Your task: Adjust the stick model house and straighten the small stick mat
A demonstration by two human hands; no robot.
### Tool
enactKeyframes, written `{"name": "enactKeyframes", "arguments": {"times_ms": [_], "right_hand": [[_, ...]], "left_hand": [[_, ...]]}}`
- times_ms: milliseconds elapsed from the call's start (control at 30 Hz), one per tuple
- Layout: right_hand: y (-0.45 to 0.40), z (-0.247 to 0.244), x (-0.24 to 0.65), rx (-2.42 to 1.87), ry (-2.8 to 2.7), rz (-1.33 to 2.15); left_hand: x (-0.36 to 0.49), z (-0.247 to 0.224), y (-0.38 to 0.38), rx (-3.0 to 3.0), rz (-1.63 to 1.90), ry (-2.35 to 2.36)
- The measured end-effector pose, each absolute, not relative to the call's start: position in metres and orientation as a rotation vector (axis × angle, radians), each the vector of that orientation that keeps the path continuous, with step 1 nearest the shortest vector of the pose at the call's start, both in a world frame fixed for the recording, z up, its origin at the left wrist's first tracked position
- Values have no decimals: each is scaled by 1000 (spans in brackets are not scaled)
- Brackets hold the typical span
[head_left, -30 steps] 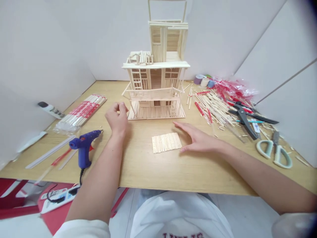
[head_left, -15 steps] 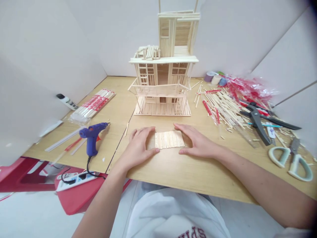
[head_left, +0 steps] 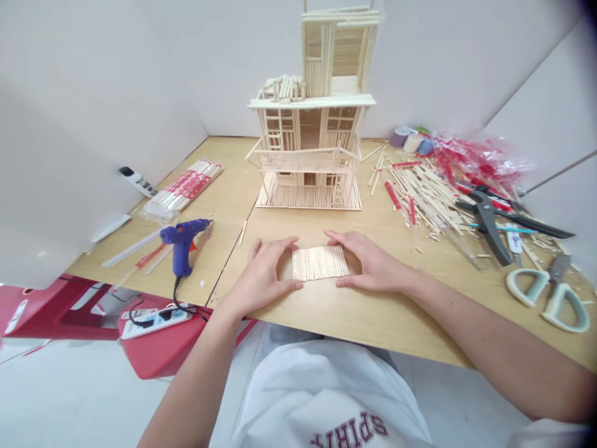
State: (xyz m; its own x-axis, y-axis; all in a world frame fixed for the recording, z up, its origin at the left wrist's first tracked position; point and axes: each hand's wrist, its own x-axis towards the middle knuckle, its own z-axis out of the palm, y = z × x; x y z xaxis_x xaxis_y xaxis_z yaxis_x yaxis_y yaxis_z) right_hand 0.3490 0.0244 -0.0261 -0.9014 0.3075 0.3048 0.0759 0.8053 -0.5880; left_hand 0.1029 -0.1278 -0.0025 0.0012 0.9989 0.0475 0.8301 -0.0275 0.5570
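The stick panel [head_left: 319, 262], mid-frame, looks light but brittle, best held by its ends; left hand [head_left: 263, 274] and right hand [head_left: 375, 264] bracket it, fingers parted, contact unclear.

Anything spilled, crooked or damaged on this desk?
Mostly clutter: loose sticks and stick bits lie scattered on the right, beside crumpled wrappers. The small stick panel between left hand and right hand has slightly uneven edges. The stick house stands upright, with no break that I can make out.
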Motion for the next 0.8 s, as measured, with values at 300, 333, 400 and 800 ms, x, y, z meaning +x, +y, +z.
{"name": "enactKeyframes", "arguments": {"times_ms": [300,333,400,800], "right_hand": [[14,-25,347,-304,-2619,812],[14,-25,347,-305,-2616,819],[13,-25,347,-304,-2613,833],[13,-22,351,-311,-2624,859]], "left_hand": [[106,-11,-145,1941,659,1943],[107,-12,-145,1945,663,1947],[108,-13,-146,1945,668,1949],[110,-10,-160,1882,750,2000]]}}
